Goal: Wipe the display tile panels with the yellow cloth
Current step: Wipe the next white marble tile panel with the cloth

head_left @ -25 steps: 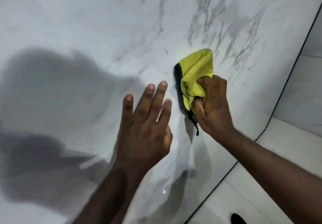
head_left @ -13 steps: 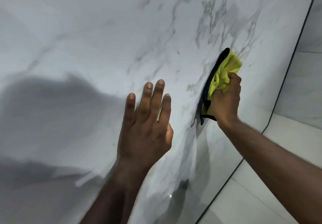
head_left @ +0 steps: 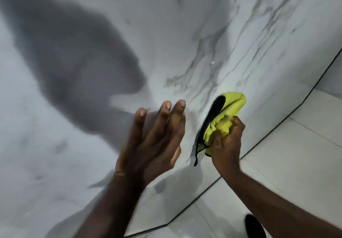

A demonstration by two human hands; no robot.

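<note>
A large white marble-look tile panel (head_left: 185, 24) with grey veins fills most of the view. My right hand (head_left: 226, 143) is closed around a bunched yellow cloth (head_left: 227, 112) with a black edge and presses it against the panel's lower right part. My left hand (head_left: 155, 137) is just left of the cloth, fingers spread and pointing up, holding nothing; whether its palm touches the panel I cannot tell.
The panel's dark bottom edge (head_left: 268, 137) runs diagonally at the right. Beyond it lies a pale tiled floor (head_left: 296, 160). A dark shoe tip (head_left: 254, 226) shows at the bottom right. A broad shadow (head_left: 74, 62) falls on the panel's left half.
My right hand has slid the cloth down and back toward my left hand. The left hand has tilted, with the palm turned more sideways. The view has shifted, so the shadow sits higher.
</note>
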